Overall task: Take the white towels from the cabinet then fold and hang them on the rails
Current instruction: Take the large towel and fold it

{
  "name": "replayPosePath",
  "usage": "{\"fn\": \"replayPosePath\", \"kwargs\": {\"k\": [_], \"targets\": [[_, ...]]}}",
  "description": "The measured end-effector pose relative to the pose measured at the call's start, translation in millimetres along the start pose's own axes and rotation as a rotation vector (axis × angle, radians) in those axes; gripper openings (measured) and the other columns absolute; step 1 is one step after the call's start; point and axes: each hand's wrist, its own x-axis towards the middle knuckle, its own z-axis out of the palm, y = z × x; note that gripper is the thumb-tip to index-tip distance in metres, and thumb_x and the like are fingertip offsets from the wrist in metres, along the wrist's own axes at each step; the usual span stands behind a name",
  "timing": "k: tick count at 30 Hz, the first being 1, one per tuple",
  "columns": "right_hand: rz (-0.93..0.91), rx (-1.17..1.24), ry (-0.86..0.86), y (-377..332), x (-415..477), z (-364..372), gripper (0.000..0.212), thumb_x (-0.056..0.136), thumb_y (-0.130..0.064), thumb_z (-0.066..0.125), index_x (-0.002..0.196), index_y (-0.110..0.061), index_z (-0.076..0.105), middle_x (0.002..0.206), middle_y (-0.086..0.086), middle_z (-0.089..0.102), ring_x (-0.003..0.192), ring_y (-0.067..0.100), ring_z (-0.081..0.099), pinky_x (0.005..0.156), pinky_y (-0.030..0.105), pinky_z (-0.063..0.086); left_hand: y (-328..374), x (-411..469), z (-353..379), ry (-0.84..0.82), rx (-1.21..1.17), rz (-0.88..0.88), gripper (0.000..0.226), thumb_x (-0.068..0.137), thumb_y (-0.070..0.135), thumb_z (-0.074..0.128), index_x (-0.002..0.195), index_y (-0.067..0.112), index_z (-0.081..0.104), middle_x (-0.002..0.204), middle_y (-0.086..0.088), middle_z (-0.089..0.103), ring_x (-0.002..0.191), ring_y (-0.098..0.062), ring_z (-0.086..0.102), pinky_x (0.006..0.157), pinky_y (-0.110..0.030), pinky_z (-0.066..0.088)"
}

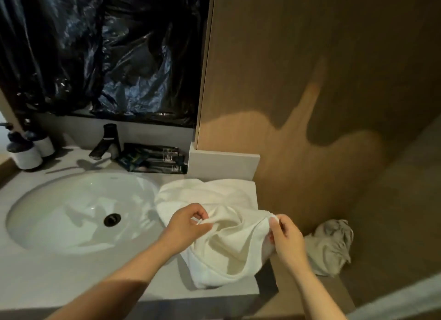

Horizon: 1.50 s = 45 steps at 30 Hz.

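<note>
A: One white towel (222, 248) on show, is it? Where does it lie?

B: On the grey counter (71, 284), at its right end, just beside the oval sink basin (71, 212). The far part spreads flat toward the brown wall panel. The nearer part is bunched and lifted in loose folds, with a deep hollow in the middle, and its near edge droops at the counter's front corner.

A: And the look of it?

B: Plain white, soft and creased, turning yellowish in the shaded hollow.

A: The hands, then?

B: The left hand (188, 221) reaches in over the counter, fingers curled, thumb and fingertips pinching a fold on the towel's left side. The right hand (286, 236) is past the counter's right edge, thumb and forefinger nipping the towel's right corner.

A: So both have hold of it?

B: Both grasp the cloth, and the stretch between them sags.

A: Anything smaller nearby?

B: A crumpled grey cloth (331, 245) lies lower down on the right, apart from the towel. A black tap (105, 140) stands behind the basin, and two pump bottles (26, 150) stand at the far left.
</note>
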Motion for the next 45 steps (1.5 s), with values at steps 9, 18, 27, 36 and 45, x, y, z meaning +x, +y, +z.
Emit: {"fn": "replayPosePath", "kwargs": {"k": [9,18,27,36,45], "targets": [[0.105,0.085,-0.059,27,-38,5,0.016,0.098,-0.029,0.053,0.091,-0.018,0.062,0.079,0.003,0.063,0.075,0.02,0.061,0.073,0.035,0.051,-4,-33,15,-0.108,-0.196,-0.198,0.031,0.071,0.026,0.085,0.095,0.019,0.066,0.084,-0.001,0.068,0.076,-0.016,0.063,0.065,-0.02,0.047],[0.098,0.107,-0.063,29,-38,2,0.015,0.099,-0.029,0.052,0.097,-0.02,0.063,0.084,-0.003,0.065,0.078,0.011,0.062,0.074,0.028,0.052,6,-45,-7,-0.154,0.07,-0.232,0.031,0.063,0.02,0.089,0.089,0.013,0.072,0.081,-0.001,0.073,0.079,-0.015,0.069,0.074,-0.028,0.059],[0.091,0.139,-0.004,35,-35,-5,0.016,0.099,-0.028,0.051,0.101,-0.018,0.064,0.09,0.0,0.067,0.081,0.015,0.064,0.076,0.03,0.053,9,-59,-26,0.144,0.4,0.0,0.033,0.067,0.028,0.086,0.055,0.019,0.057,0.053,0.006,0.053,0.054,-0.007,0.05,0.05,-0.016,0.037],[0.132,0.21,0.171,50,-23,-12,0.021,0.102,-0.027,0.047,0.101,-0.011,0.061,0.088,0.007,0.069,0.083,0.02,0.067,0.075,0.035,0.053,-13,-51,-70,0.345,0.18,-0.22,0.02,0.07,0.011,0.084,0.066,0.007,0.066,0.058,-0.007,0.066,0.055,-0.019,0.066,0.06,-0.033,0.058],[0.114,0.166,0.189,49,-15,-8,0.027,0.102,-0.028,0.046,0.101,-0.005,0.059,0.086,0.005,0.065,0.073,0.004,0.06,0.064,0.02,0.045,-37,-27,-89,0.178,-0.085,-0.385,0.023,0.07,0.001,0.082,0.089,0.006,0.069,0.09,-0.015,0.069,0.077,-0.024,0.067,0.072,-0.031,0.059]]}}
